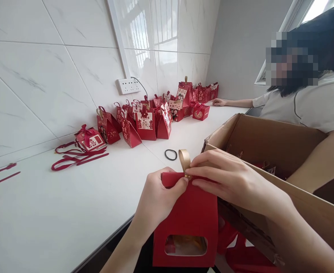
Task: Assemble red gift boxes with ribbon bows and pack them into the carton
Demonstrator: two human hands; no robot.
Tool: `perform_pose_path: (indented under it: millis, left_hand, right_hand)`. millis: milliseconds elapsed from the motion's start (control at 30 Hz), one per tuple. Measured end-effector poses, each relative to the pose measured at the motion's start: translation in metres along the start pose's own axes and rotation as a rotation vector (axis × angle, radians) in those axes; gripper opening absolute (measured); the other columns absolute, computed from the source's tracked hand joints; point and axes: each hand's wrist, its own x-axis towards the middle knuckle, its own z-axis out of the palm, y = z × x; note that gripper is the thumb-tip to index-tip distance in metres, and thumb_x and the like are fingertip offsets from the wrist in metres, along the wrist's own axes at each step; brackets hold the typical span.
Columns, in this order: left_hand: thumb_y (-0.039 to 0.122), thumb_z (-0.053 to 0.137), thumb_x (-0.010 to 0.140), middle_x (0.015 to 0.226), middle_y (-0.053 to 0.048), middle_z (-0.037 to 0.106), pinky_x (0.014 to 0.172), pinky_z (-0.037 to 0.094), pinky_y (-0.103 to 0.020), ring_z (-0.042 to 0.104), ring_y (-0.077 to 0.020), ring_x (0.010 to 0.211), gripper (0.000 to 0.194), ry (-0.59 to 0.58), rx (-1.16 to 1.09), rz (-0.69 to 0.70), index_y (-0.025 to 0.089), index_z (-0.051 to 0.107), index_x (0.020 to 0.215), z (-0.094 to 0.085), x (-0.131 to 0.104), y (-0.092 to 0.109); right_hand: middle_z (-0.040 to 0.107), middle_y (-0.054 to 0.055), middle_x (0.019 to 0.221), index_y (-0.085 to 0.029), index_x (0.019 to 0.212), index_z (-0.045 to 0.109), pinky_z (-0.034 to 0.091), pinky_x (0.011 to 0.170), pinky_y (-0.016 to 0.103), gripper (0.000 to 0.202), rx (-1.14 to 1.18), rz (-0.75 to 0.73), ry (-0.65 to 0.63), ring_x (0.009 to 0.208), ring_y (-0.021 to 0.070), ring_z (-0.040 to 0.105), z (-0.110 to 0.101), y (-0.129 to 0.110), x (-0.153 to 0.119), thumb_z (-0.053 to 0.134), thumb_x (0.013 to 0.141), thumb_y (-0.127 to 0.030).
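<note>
A red gift box [188, 216] with a folded top and a clear oval window stands upright in front of me, tilted slightly. From its top edge rises a gold ribbon loop [184, 157]. My left hand [161, 193] pinches the top edge, its thumb pressed at the base of the loop. My right hand [226, 178] closes on the same edge from the other side, fingertips against the loop's base. Something yellowish and red shows dimly through the window. Beyond the box, a black hair tie [170, 154] lies on the white counter [55, 212].
An open cardboard box [283, 189] stands at the right; another person's arm [312, 163] reaches into it. That person's other hand [218, 102] rests on the counter. Several red gift boxes [145, 125] line the tiled wall. Dark red ribbons [78, 157] lie at the left.
</note>
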Motion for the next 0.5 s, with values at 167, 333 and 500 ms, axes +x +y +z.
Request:
perform_pose_path:
  millis: [167,333,500]
  left_hand:
    - [0.043,0.063,0.070,0.050,0.006,0.042,0.040,0.031,-0.017,0.039,-0.0072,0.046,0.034,-0.015,-0.027,-0.017,0.018,0.045,0.056,-0.0008,-0.0024,0.0024]
    - [0.046,0.063,0.069,0.051,0.006,0.042,0.040,0.032,-0.018,0.040,-0.0079,0.046,0.037,-0.039,-0.030,-0.060,0.019,0.043,0.056,-0.0010,-0.0040,0.0034]
    - [0.046,0.062,0.070,0.050,0.007,0.038,0.039,0.029,-0.017,0.035,-0.0068,0.046,0.039,-0.011,0.006,-0.043,0.019,0.039,0.056,-0.0003,-0.0051,0.0015]
  right_hand:
    - [0.063,0.008,0.095,-0.022,0.102,0.067,0.049,0.068,0.030,0.024,-0.043,-0.004,0.022,0.079,0.0158,0.058,-0.0002,-0.0033,-0.0001,0.044,0.094,-0.019]
    - [0.062,0.006,0.090,-0.024,0.104,0.065,0.047,0.067,0.031,0.025,-0.095,-0.075,0.071,0.073,0.0150,0.053,-0.0001,-0.0017,0.0008,0.045,0.093,-0.016]
    - [0.060,0.005,0.082,-0.022,0.101,0.065,0.047,0.067,0.031,0.023,-0.070,-0.128,0.068,0.074,0.0156,0.051,-0.0006,-0.0025,0.0014,0.047,0.091,-0.013]
